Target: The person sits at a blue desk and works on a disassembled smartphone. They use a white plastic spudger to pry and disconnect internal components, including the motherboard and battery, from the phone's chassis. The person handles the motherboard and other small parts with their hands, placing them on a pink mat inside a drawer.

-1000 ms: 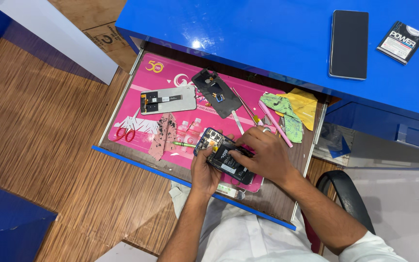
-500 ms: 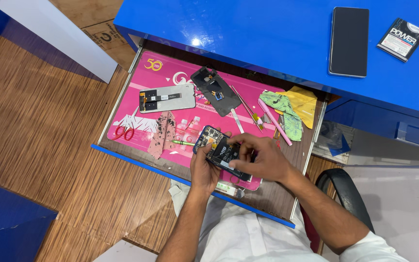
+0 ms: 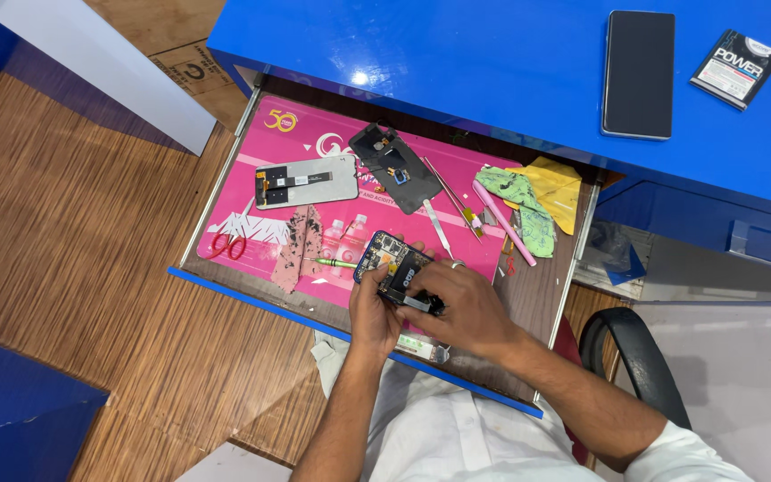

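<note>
An opened phone, its dark circuitry exposed, is held over the near half of a glossy pink mat lining a pulled-out drawer. The left hand is closed around the phone's near edge from below; the right hand is curled over its right end, fingertips pressed to a small black part. On the mat are seen a flat grey screen panel, a dark back cover, thin metal tweezers, a pink stick, a green-tipped tool, and crumpled green and yellow cloths. A smooth black phone and a flat packet lie well apart on the shiny blue desk. Bare mat is left beside the left hand; the drawer's blue front edge runs just beneath both wrists.
</note>
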